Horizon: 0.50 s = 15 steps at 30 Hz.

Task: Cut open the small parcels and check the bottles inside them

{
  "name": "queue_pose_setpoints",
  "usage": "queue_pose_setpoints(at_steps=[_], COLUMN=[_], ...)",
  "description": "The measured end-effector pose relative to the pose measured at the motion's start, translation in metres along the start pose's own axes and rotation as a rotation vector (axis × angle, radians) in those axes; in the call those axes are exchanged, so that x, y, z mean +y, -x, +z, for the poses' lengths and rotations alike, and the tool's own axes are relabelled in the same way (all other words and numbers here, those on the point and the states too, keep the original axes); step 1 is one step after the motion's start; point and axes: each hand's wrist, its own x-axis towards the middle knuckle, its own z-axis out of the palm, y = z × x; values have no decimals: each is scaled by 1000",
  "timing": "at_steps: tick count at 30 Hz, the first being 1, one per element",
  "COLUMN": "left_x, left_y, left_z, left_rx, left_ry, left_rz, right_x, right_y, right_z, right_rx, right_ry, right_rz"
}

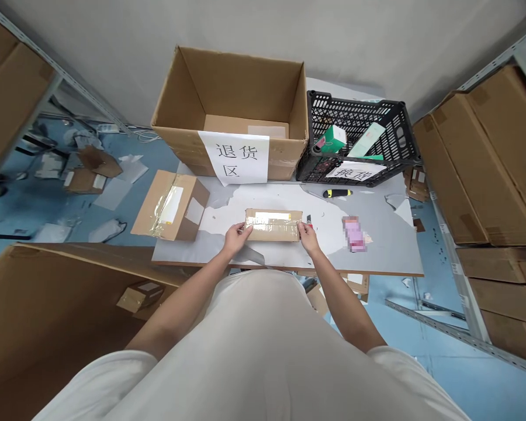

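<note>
A long, flat cardboard box (273,233) with clear tape and a white label on top lies between my hands near the front of the table (390,245). My left hand (236,238) is closed on its left end, thumb on the near corner. At the opposite end my right hand (308,237) grips the box in the same way. Just beyond the right hand, a small red and black object (309,220) shows in part. A yellow and black utility knife (337,193) rests farther back to the right. Pixelated pink items (355,235) lie right of my right hand.
Behind stands a large open carton (284,153) with a paper sign. Beside it, a black plastic crate (403,140) holds green and white boxes. A taped carton (184,225) sits at the table's left edge. A big open box (70,292) stands left of me; shelves flank both sides.
</note>
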Motion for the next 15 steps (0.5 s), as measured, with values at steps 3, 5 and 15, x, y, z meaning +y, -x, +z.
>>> queue_pose_setpoints(at_steps=[3, 5, 15], left_x=[-1, -5, -50], left_y=[4, 10, 6], left_z=[-4, -8, -3], left_rx=[-21, -72, -197], left_ry=[-9, 21, -77], left_rz=[27, 53, 80], right_x=[7, 16, 36], right_y=[3, 8, 23], right_z=[-2, -7, 3], right_rx=[-51, -53, -176], right_ry=[-127, -177, -25], right_rz=[38, 55, 48])
